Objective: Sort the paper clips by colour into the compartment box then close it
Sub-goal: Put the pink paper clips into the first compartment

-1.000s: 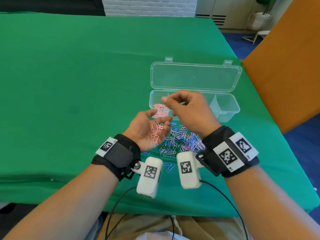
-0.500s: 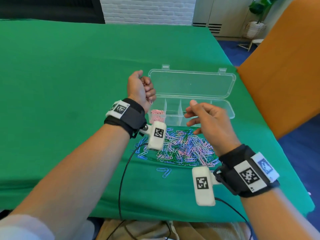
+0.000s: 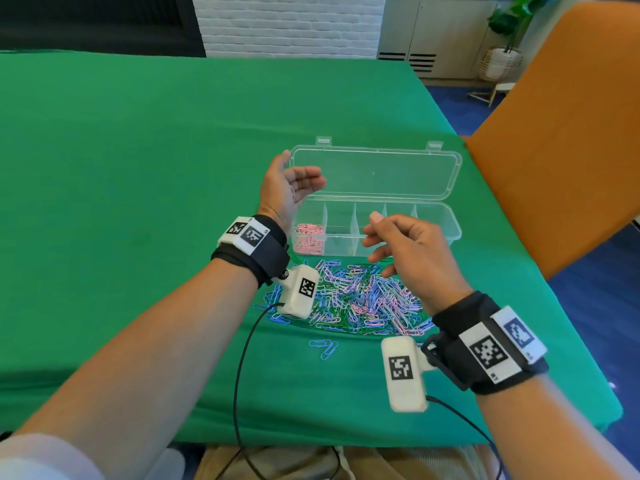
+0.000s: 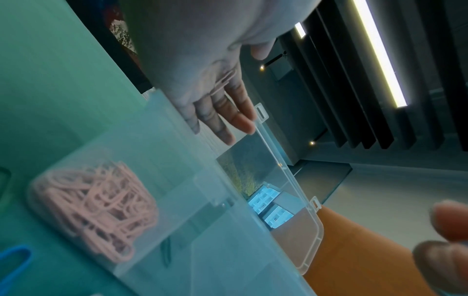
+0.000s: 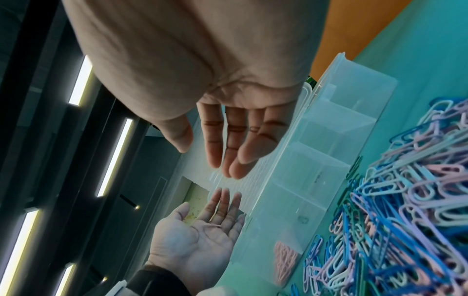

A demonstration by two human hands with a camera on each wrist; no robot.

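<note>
left hand was splayed flat over the pink bin of the box, one pink clip stuck to its palm. right hand hung relaxed, empty, above the pile. pink sorting was mid-way; next needs that clip shaken off.

A green-covered table fills the scene. Right of centre sits the clear compartment box, its lid laid open flat on the far side. Pink clips fill the leftmost compartment. Just near of the box sprawls a mixed pile of paper clips, pink, blue and green. Two blue strays lie nearer the table edge.
</note>
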